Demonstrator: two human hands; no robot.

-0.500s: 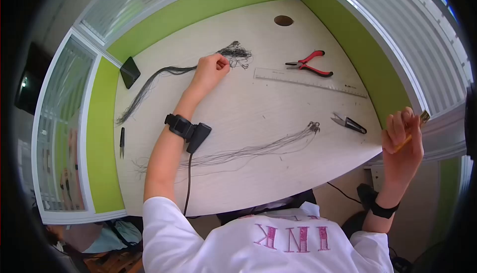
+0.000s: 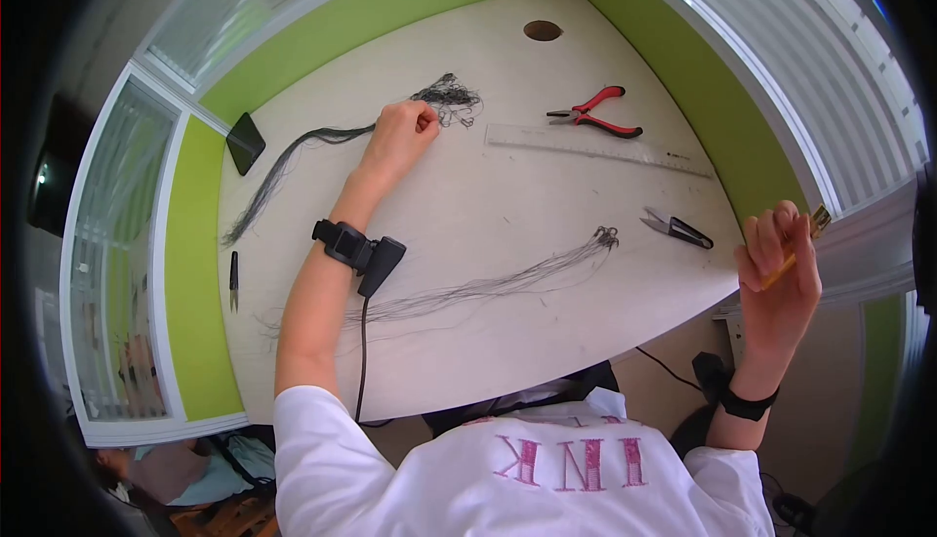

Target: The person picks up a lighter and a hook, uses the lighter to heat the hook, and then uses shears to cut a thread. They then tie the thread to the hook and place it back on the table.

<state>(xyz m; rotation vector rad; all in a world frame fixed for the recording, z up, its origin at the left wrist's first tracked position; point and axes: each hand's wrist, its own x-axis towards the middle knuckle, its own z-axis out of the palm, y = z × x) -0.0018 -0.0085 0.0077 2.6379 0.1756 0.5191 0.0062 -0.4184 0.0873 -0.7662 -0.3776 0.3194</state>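
My left hand (image 2: 398, 139) is at the edge of a tangle of dark threads with small hook-shaped ends (image 2: 449, 94). Its thumb and fingertips are pinched together, and whatever lies between them is too small to make out. From under this hand a bundle of dark threads (image 2: 283, 168) trails to the left. Off the table's right edge, my right hand (image 2: 781, 268) is raised, with its fingers closed round a slim yellow stick with a gold-coloured metal end (image 2: 820, 220). Nearer me lies a second, thinner bundle of threads (image 2: 488, 288), with dark hooks (image 2: 605, 237) clustered at its right end.
Red-handled pliers (image 2: 600, 112) lie behind a clear ruler (image 2: 595, 149). Black thread snips (image 2: 678, 228) rest near the right edge, and other small snips (image 2: 234, 281) at the left. A phone (image 2: 246, 144) leans on the green partition (image 2: 390, 34). A cable (image 2: 363, 361) hangs from my left wrist device.
The whole view has shifted slightly, so everything sits a little further left and mostly higher. Both hands keep nearly the same places and grips; the right hand's stick tilts slightly differently.
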